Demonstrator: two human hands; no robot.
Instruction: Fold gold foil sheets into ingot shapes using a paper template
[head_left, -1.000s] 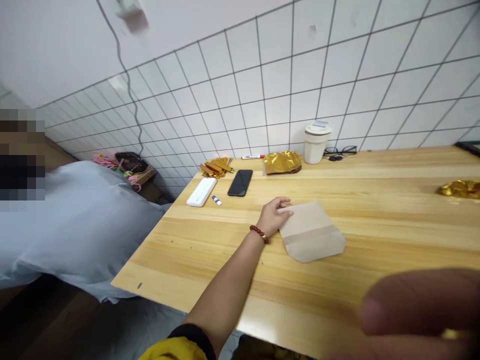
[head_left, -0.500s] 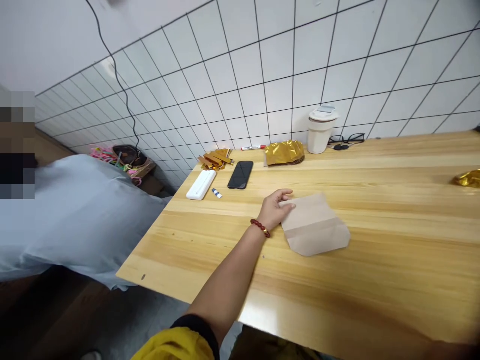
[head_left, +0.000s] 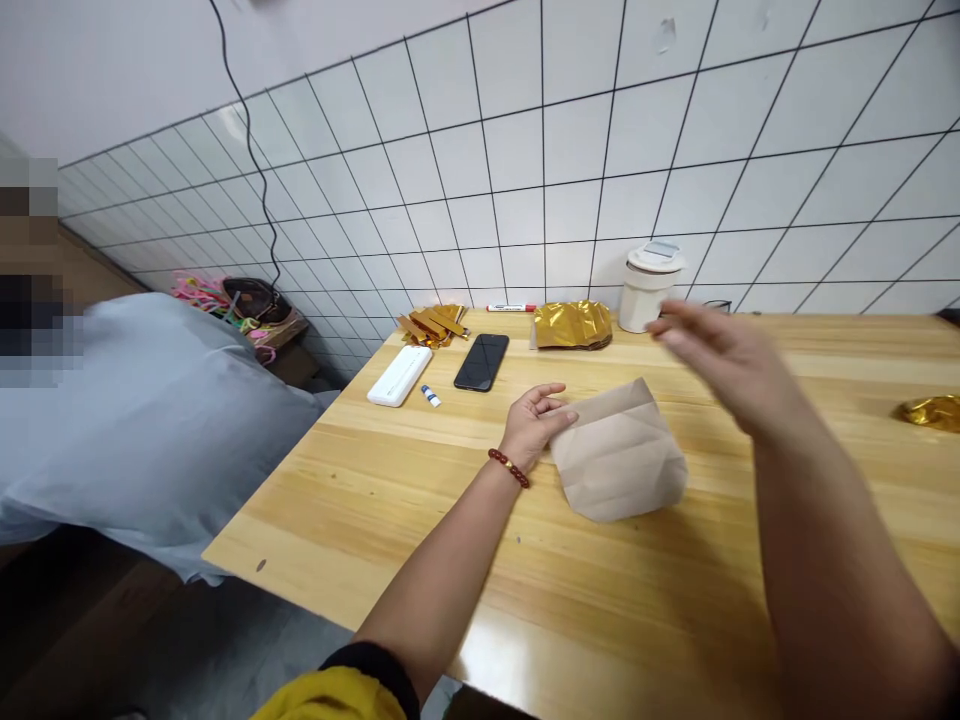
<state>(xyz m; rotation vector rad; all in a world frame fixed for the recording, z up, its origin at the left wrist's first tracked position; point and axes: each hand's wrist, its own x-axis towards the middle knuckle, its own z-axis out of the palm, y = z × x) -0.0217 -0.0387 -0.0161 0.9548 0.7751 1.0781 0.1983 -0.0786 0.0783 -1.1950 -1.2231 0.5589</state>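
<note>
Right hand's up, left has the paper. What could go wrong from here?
The left hand has its grip at one side of the creased brown paper, so the sheet could swing or slip.
The blurred right hand overlaps the lidded cup in view; it might bump it, though depth is unclear.

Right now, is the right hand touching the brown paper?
No, the right hand is in view apart from it; only the left hand holds the brown paper.

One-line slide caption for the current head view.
Left hand pinching brown paper on a wooden table, blurred right hand raised beside it, gold foil stack behind.
</note>
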